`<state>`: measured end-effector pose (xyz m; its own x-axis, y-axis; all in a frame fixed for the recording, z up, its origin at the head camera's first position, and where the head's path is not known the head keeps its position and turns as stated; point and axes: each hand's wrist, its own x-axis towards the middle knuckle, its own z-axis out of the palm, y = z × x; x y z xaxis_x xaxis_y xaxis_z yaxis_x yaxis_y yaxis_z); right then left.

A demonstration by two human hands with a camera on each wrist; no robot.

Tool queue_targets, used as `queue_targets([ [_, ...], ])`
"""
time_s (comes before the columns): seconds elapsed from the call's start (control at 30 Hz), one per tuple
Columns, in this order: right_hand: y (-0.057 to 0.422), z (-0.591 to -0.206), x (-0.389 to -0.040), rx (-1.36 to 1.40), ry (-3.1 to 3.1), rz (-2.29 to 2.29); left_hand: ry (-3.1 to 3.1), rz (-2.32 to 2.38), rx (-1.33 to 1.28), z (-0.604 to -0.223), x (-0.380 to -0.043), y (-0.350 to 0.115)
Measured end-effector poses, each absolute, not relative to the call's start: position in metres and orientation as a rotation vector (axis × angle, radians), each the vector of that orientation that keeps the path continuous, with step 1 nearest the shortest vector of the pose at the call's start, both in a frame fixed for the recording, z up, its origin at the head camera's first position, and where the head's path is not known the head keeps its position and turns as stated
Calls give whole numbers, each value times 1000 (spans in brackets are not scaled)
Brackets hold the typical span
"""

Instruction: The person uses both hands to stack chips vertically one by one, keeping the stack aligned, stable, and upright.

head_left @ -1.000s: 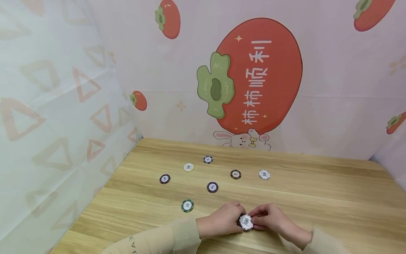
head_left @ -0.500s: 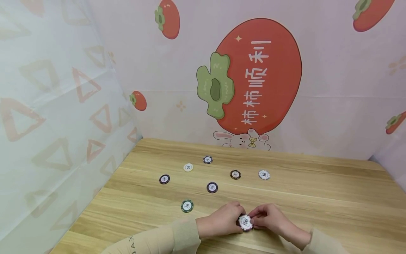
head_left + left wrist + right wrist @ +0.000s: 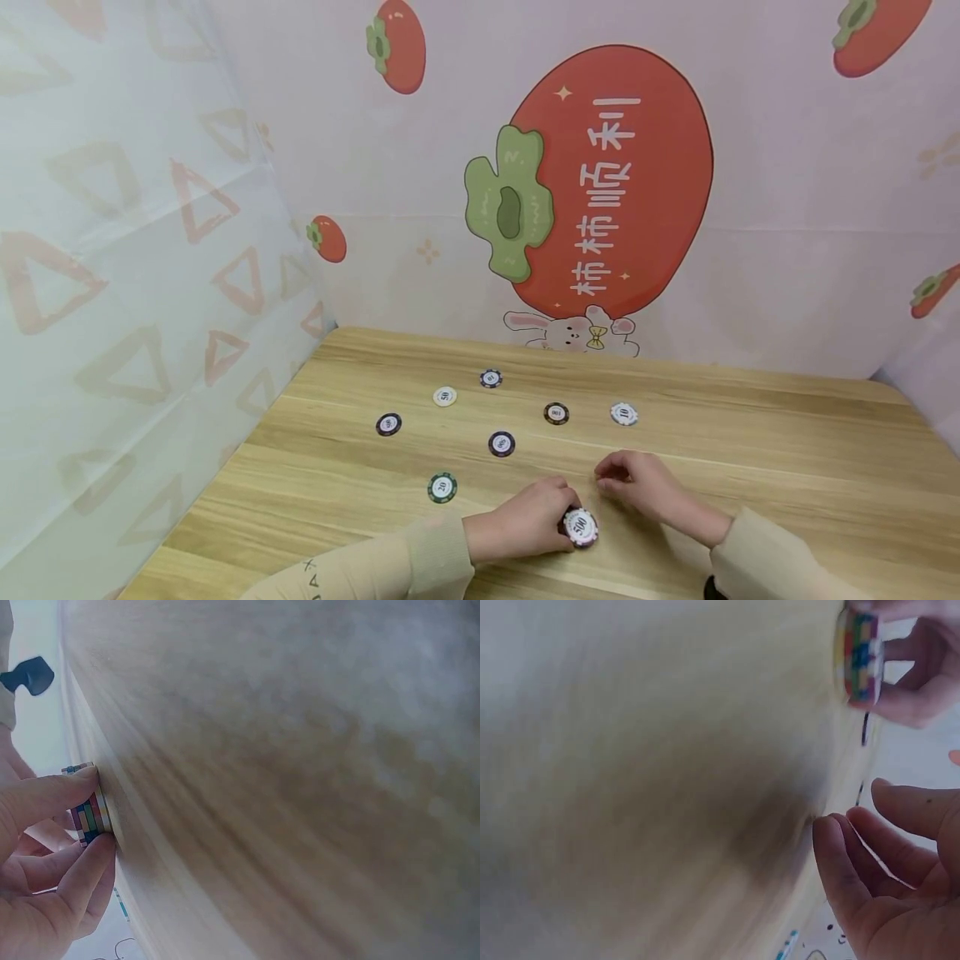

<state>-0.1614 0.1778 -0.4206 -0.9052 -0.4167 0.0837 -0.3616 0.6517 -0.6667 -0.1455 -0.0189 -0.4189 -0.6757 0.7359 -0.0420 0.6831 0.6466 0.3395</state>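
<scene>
A stack of several poker chips (image 3: 581, 527), a white one marked 500 on top, stands near the front of the table. My left hand (image 3: 528, 518) grips the stack from its left side; in the left wrist view the thumb and fingers pinch the coloured edges of the stack (image 3: 91, 814). My right hand (image 3: 652, 487) is apart from the stack, up and to its right, low over the wood. Its fingers are loosely bent with nothing between them, as the right wrist view shows of the same hand (image 3: 900, 870).
Loose chips lie flat on the wooden table (image 3: 750, 450): a green 20 (image 3: 442, 487), a dark purple one (image 3: 502, 444), a black 100 (image 3: 557, 413), a pale 10 (image 3: 624, 413), a cream 50 (image 3: 445, 396) and others. A printed wall hanging (image 3: 420, 292) borders the back edge.
My right hand has let go of the stack and moved away from it, up and slightly right. The left hand stays in place around the chips.
</scene>
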Motion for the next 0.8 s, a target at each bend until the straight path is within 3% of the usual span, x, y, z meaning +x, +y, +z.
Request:
queue_targets([
  [0.43,185,-424,-189,-837,3055,-789,2709,430,1194,-420,-146,-19],
  [0.8,202,-428,-213,-822,3104,-728,2695,440,1196,-421,-147,-19],
])
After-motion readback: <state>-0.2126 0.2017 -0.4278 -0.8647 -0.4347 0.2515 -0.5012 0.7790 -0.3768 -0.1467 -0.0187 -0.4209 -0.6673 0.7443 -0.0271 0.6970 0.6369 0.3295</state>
